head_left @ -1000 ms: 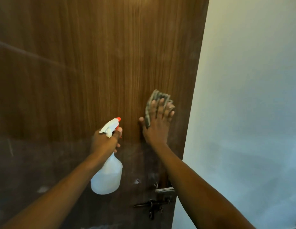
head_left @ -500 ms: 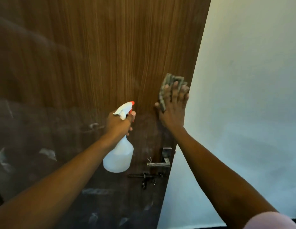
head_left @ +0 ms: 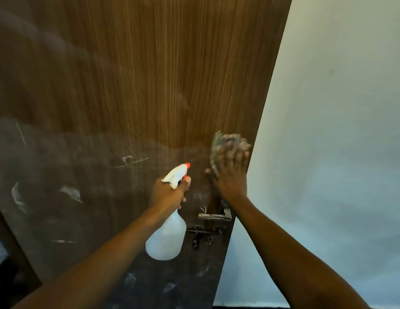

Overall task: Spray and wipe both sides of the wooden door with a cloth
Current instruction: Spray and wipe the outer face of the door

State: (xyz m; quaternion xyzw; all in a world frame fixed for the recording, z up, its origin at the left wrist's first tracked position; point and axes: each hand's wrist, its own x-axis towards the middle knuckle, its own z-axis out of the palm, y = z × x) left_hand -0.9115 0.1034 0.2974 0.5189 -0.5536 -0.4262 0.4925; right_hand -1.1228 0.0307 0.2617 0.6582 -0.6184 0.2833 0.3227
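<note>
The left hand (head_left: 170,192) has its fingers curled round the neck of the spray bottle (head_left: 166,239), just under the white trigger head, with one finger lying at the trigger. The bottle hangs below the fist, its pale translucent body close in front of the door, and its orange nozzle tip (head_left: 188,165) points up and to the right, toward the other hand. The right hand (head_left: 231,177) lies flat with fingers spread, pressing the cloth (head_left: 226,141) against the wooden door (head_left: 150,74) right beside the door's free edge; the grey cloth shows above and to the left of the fingertips (it is blurred, so its folds cannot be made out). Just below that wrist sits the metal door handle (head_left: 217,216), and under it a dark sliding bolt (head_left: 205,231). The upper door shows warm vertical grain, while its lower part looks darker and carries pale smears and streaks. To the right of the door edge stands a plain light wall (head_left: 328,130)
</note>
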